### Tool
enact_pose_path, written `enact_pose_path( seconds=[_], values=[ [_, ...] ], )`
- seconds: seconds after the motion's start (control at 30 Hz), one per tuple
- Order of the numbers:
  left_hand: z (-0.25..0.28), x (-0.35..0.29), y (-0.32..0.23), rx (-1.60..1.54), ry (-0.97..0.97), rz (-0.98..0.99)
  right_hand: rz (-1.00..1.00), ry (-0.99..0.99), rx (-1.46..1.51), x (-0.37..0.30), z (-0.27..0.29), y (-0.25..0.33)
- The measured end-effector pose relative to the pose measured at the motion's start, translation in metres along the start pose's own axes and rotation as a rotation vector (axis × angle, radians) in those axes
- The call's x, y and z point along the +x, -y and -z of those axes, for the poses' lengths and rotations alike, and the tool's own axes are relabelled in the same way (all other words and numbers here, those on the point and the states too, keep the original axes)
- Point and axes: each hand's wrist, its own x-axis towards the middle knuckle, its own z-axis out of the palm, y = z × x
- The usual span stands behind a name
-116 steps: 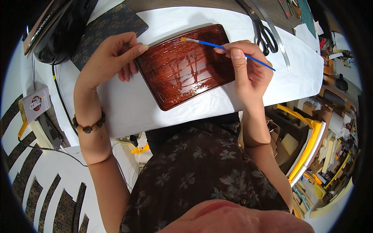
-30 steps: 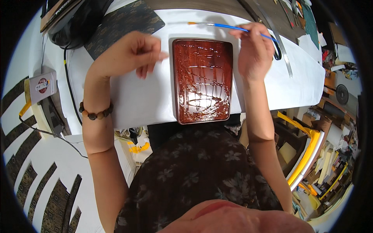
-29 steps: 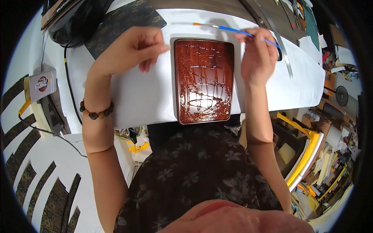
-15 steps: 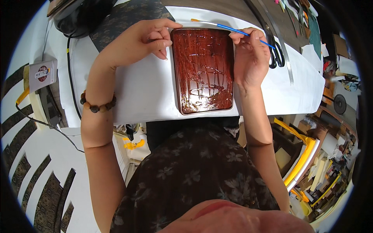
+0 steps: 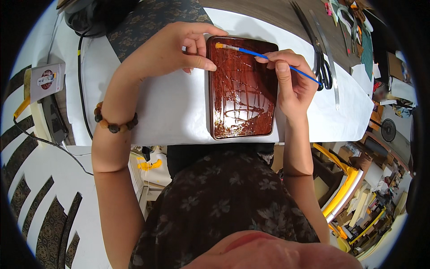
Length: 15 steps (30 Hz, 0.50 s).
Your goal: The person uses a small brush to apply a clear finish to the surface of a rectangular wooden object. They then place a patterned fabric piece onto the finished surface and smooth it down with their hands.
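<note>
A shallow, rounded rectangular tray (image 5: 244, 96), glossy reddish brown with wet dark streaks, lies on white paper. Around its far left corner my left hand (image 5: 190, 49) is closed, index finger on the far rim and thumb at the left side. Pinched between the fingers of my right hand (image 5: 293, 78) is a slim paintbrush (image 5: 251, 53) with a blue handle and yellowish bristles. Its bristles are at the tray's surface near the far left corner. My right hand hovers over the tray's right edge.
Right of the tray lie black-handled scissors (image 5: 323, 67) and a metal ruler (image 5: 329, 62). Dark patterned cloth (image 5: 152, 27) is at the far left, near a black cable (image 5: 80, 80). White paper (image 5: 170, 112) covers the table to its near edge.
My right hand has moved toward the tray, bringing the brush bristles from beyond the far rim down to its surface. My left hand keeps its hold on the corner. The view has shifted slightly.
</note>
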Motion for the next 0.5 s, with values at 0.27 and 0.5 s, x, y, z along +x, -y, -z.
enact_pose_path(
  seconds=[0.27, 0.5],
  values=[
    [0.0001, 0.0001, -0.0007, 0.001, -0.011, -0.007, -0.039, -0.011, -0.018, 0.0030, -0.0046, 0.0031],
    [-0.0010, 0.0006, -0.0024, 0.020, -0.021, -0.012, -0.050, -0.030, -0.094, 0.0025, -0.0051, 0.0064]
  ],
)
